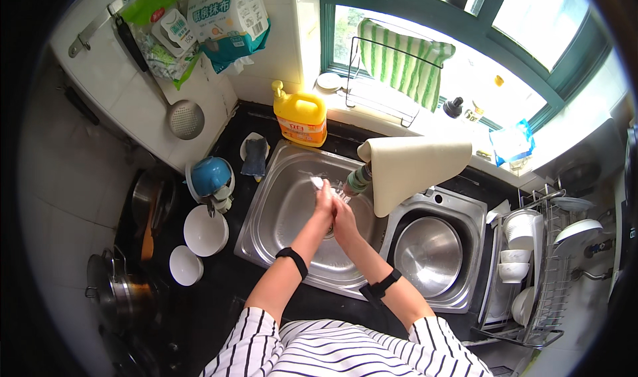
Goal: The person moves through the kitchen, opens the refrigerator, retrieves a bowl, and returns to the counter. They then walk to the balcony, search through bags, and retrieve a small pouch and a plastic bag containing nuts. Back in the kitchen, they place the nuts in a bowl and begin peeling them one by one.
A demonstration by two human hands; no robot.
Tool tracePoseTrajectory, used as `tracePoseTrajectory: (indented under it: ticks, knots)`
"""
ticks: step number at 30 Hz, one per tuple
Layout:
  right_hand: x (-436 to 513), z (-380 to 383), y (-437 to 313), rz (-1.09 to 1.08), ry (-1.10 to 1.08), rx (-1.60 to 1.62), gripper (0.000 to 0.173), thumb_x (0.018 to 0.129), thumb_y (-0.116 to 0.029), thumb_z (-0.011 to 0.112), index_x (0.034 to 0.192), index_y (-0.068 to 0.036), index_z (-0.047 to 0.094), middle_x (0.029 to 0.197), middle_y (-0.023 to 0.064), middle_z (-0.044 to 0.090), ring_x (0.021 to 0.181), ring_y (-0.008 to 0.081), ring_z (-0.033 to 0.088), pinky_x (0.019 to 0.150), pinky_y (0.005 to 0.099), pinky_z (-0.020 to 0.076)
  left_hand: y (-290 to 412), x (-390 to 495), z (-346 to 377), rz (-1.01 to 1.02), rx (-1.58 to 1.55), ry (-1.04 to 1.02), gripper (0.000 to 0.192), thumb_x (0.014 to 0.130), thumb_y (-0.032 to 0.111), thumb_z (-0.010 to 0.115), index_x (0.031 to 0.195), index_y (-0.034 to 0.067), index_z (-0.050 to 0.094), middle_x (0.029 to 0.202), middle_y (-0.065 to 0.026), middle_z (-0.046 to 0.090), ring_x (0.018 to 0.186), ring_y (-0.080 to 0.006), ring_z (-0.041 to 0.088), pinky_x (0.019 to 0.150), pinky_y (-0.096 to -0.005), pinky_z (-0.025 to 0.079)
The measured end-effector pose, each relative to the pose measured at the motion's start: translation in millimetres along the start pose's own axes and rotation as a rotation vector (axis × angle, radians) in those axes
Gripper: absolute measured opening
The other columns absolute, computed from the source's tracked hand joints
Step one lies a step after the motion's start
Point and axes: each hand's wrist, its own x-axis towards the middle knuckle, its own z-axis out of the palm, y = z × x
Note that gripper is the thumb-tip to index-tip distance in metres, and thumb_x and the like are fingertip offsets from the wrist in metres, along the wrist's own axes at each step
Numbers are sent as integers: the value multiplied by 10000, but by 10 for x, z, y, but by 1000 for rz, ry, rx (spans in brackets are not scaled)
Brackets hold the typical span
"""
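Observation:
Both of my hands are together over the left basin of a stainless steel double sink [284, 227], close under the faucet nozzle [358, 180]. Fingers of my left hand [325, 200] and my right hand [344, 217] touch a small white item [318, 182] under the water; what it is cannot be told, nor which hand grips it. A beige sheet or mat [418, 170] hangs over the faucet. In the right basin lies a round steel bowl [428, 257]. A yellow detergent jug [300, 117] stands behind the sink.
Left of the sink are white bowls [205, 231], a blue bowl [212, 175] and a dark sponge [255, 157] on a dish. Pots [127, 297] stand further left. A dish rack [543, 277] with bowls is at the right. A striped towel [401, 63] hangs by the window.

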Motion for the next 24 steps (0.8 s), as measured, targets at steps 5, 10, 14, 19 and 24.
tracePoseTrajectory:
  ticks: [5,10,14,19,24]
  knots:
    - [187,-23,-268,-17,187,108,240,902,-255,514,1088,-106,544,929,21,560,826,140,536,726,302,454,-149,-183,169,36,102,-198,422,955,375,431,1195,37,506,1123,-46,556,1025,-157,514,917,-303,390]
    - [213,36,71,-150,-31,-18,388,926,-144,445,1305,-57,452,1182,76,532,1056,153,506,934,283,389,152,177,119,-95,-181,178,465,960,372,414,1279,35,447,1216,-42,526,1047,-165,515,939,-306,391]
    - [479,-190,63,-302,1,3,470,896,-124,490,1339,5,396,1370,112,417,1249,183,383,1050,286,264,11,38,158,-173,-157,-202,408,959,257,413,1314,56,423,1231,-48,523,1111,-177,496,947,-331,403]
    - [510,-703,-61,-368,-141,-478,482,857,-221,613,1268,-26,454,1261,120,514,1113,212,515,968,325,379,-164,-105,174,11,-56,-104,216,906,214,487,1061,80,556,939,-12,604,808,-121,590,685,-274,491]
    - [-82,-1081,-95,-99,-129,-792,297,883,-265,559,1052,-23,589,940,82,616,798,132,569,728,300,475,-56,146,213,-219,-99,-57,182,897,259,490,803,105,501,606,-9,491,472,-107,475,403,-268,368]
